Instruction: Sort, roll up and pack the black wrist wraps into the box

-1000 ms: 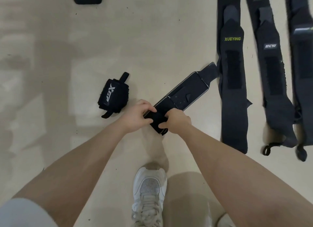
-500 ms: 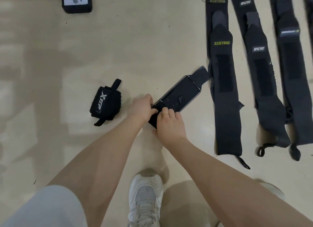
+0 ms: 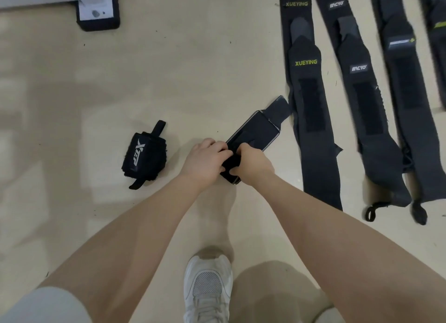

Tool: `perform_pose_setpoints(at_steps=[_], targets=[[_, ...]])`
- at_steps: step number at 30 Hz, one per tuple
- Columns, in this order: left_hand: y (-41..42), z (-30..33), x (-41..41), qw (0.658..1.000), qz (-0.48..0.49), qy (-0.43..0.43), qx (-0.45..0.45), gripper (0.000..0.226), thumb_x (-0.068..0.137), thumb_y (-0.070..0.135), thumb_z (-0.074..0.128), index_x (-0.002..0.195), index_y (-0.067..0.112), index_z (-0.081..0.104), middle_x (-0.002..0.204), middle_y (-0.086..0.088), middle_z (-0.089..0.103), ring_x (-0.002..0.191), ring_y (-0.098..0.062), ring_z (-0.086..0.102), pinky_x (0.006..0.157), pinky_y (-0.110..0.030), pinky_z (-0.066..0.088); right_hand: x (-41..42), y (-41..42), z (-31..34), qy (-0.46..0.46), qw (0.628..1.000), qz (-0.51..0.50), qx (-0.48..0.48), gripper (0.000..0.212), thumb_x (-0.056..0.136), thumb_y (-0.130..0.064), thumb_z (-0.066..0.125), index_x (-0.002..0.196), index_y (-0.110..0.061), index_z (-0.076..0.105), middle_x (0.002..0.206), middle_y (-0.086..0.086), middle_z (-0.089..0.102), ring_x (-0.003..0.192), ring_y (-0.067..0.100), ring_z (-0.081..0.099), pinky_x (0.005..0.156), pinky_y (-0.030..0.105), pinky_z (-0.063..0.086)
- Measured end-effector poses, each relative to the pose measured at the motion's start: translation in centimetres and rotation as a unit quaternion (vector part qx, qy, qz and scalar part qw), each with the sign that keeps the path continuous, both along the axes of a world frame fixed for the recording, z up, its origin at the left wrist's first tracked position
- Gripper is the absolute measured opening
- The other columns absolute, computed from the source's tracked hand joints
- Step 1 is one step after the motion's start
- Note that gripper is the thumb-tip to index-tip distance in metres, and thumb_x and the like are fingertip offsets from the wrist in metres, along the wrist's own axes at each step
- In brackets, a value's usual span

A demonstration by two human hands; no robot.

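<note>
Both arms reach down and forward toward the middle of the floor (image 3: 169, 69), wrists bent so the knuckles face up. The left hand (image 3: 205, 162) and right hand (image 3: 253, 163) meet on the near end of one wrist wrap (image 3: 255, 132), fingers curled tight around the partly rolled end, thumbs tucked in toward each other. So both hands grip the roll, nothing spread wide.

The unrolled tail of that wrap runs off toward 1 o'clock from the hands, lying flat, and its far tab ends just beside the nearest flat strap.

At 9 o'clock from the hands, well apart, sits a finished rolled wrap (image 3: 144, 157) with a white logo, loop sticking out at its top and a tab at its bottom.

From 1 to 3 o'clock there's a row of flat wraps laid side by side: the XUEYING wrap (image 3: 311, 110) closest, then the grey-label wrap (image 3: 369, 120), then another one (image 3: 410, 86) running to the right edge, somewhat blurred.

At 11 o'clock, way up by the top edge, is a black-rimmed white thing (image 3: 99, 11), can't tell what it is.

A white sneaker (image 3: 207, 289) is at 6 o'clock, bottom edge. Bare floor lies between the roll and the hands, and from 10 to 12 o'clock.
</note>
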State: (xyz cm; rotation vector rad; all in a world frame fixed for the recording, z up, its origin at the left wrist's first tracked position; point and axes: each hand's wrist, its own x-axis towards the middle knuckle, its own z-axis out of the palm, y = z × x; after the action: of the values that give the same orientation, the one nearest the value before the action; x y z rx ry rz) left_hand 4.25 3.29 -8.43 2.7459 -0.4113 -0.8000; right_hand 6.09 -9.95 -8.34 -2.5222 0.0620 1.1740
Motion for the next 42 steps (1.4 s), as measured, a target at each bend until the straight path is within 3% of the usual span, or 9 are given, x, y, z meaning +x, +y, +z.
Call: perform_pose_setpoints(at_steps=[4,9,17,24,30,35,37,40,42], targets=[[-1.4,0.4,1.3,0.996,-0.064,-0.015,0.064,0.032,0.096,0.021,0.046,0.127,0.021,0.054,0.133,0.003,0.046,0.123,-0.024,0.033,0.096,-0.033,0.028,0.8,-1.5,0.1,-0.056,0.998,0.039,0.012,0.034,0.087,-0.044,0.058,0.107,-0.017,0.053,0.106,0.004,0.05,0.094,0.022,0.052,0.069,0.033,0.042],[-2.4,1.0,2.4,0.989,-0.086,0.005,0.12,0.031,0.095,0.013,0.045,0.123,0.019,0.056,0.128,-0.002,0.049,0.119,-0.027,0.036,0.094,-0.035,0.031,1.6,-4.4,-0.8,-0.183,0.981,0.062,0.032,0.034,0.097,-0.017,0.043,0.13,-0.017,0.049,0.122,0.007,0.047,0.103,0.026,0.052,0.077,0.037,0.049],[-3.5,1.0,2.8,0.984,-0.079,0.044,0.15,0.051,0.096,0.012,0.036,0.144,0.03,0.031,0.132,-0.005,0.043,0.125,-0.031,0.033,0.1,-0.037,0.032,5.1,-6.1,-2.3,-0.058,0.989,0.119,0.064,0.021,0.093,-0.016,0.053,0.114,-0.014,0.052,0.089,0.001,0.048,0.081,0.022,0.048,0.068,0.031,0.038],[-4.0,0.9,3.0,0.98,-0.087,0.057,0.169,0.049,0.097,0.017,0.037,0.144,0.029,0.032,0.132,-0.006,0.04,0.126,-0.03,0.032,0.099,-0.037,0.033,4.8,-4.7,-2.7,-0.029,0.988,0.134,0.067,0.009,0.09,-0.026,0.055,0.088,-0.019,0.05,0.082,0.001,0.055,0.077,0.022,0.052,0.063,0.03,0.041],[-3.8,1.2,3.3,0.982,-0.082,0.068,0.155,0.054,0.095,0.012,0.039,0.145,0.031,0.03,0.132,-0.005,0.04,0.123,-0.029,0.033,0.096,-0.035,0.034,4.1,-3.6,-3.0,-0.07,0.996,0.046,-0.02,0.017,0.094,-0.031,0.05,0.088,-0.016,0.046,0.086,0.005,0.053,0.079,0.024,0.051,0.062,0.032,0.038],[-3.6,1.0,3.5,0.984,-0.082,0.07,0.144,0.053,0.097,0.015,0.037,0.146,0.034,0.027,0.134,-0.004,0.04,0.124,-0.028,0.033,0.097,-0.035,0.033,2.7,-4.2,-3.3,-0.104,0.993,-0.048,0.034,0.016,0.093,-0.022,0.052,0.099,-0.015,0.04,0.084,0.003,0.056,0.078,0.026,0.054,0.062,0.035,0.04],[-3.3,0.7,3.3,0.985,-0.081,0.072,0.136,0.053,0.098,0.015,0.038,0.146,0.035,0.027,0.134,-0.003,0.04,0.123,-0.027,0.033,0.095,-0.034,0.033,2.1,-4.8,-3.4,-0.122,0.99,-0.065,0.04,0.014,0.093,-0.023,0.052,0.093,-0.016,0.041,0.075,-0.001,0.055,0.074,0.025,0.054,0.069,0.037,0.042],[-2.8,0.4,3.1,0.987,-0.076,0.065,0.122,0.054,0.096,0.012,0.042,0.145,0.034,0.03,0.131,-0.002,0.043,0.12,-0.027,0.035,0.092,-0.033,0.033,1.8,-4.6,-3.4,-0.104,0.983,-0.153,0.001,0.017,0.091,-0.028,0.055,0.083,-0.018,0.043,0.066,-0.007,0.048,0.071,0.021,0.05,0.074,0.037,0.042],[-2.8,0.4,3.2,0.988,-0.072,0.056,0.123,0.054,0.094,0.009,0.044,0.143,0.029,0.035,0.13,-0.002,0.046,0.119,-0.026,0.037,0.092,-0.033,0.034,1.7,-4.1,-3.2,-0.058,0.96,-0.273,0.013,0.02,0.089,-0.027,0.058,0.078,-0.019,0.044,0.07,-0.006,0.049,0.071,0.019,0.049,0.067,0.034,0.044]])
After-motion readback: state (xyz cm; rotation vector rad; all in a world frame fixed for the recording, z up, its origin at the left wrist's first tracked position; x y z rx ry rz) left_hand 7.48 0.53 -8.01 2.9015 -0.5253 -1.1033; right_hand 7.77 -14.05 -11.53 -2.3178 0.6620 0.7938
